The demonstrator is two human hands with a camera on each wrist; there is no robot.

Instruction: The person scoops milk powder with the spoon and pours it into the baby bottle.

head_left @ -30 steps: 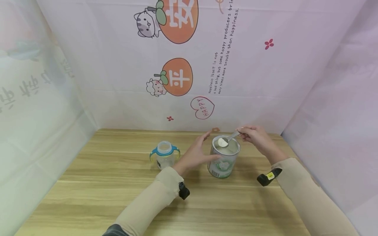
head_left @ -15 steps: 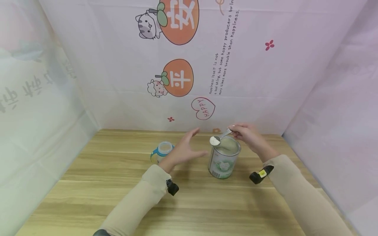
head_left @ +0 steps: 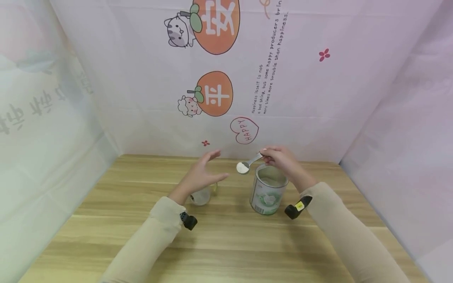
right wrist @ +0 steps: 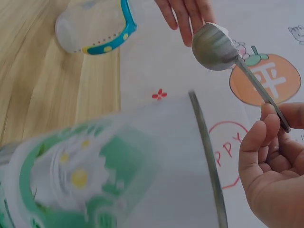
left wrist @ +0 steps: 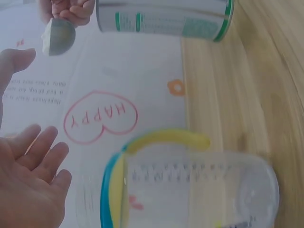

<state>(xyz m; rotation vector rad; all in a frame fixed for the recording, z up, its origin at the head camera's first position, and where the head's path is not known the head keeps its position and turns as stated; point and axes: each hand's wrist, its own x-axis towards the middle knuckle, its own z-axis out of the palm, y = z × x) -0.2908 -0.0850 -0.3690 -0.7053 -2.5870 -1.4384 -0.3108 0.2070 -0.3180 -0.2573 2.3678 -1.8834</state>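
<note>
My right hand (head_left: 281,159) pinches the handle of a metal measuring spoon (head_left: 243,168) heaped with white powder, held in the air left of the tin's rim. Below that hand stands the open milk powder tin (head_left: 267,198), white and green, with pale powder inside. My left hand (head_left: 198,175), fingers spread and holding nothing, hovers over the clear baby bottle (head_left: 201,197) and hides most of it in the head view. In the left wrist view the bottle (left wrist: 204,190) shows a blue collar, a yellow handle and measuring marks. The right wrist view catches the spoon's rounded underside (right wrist: 213,50).
The bottle and tin stand apart on a wood-grain table (head_left: 226,243). A white printed cloth (head_left: 301,98) rises behind the table, with similar cloth on both sides. Each wrist wears a small black camera.
The spoon of powder has moved left, from over the tin's opening to past its rim. My left hand has moved left from beside the tin to the bottle. The tin stays put.
</note>
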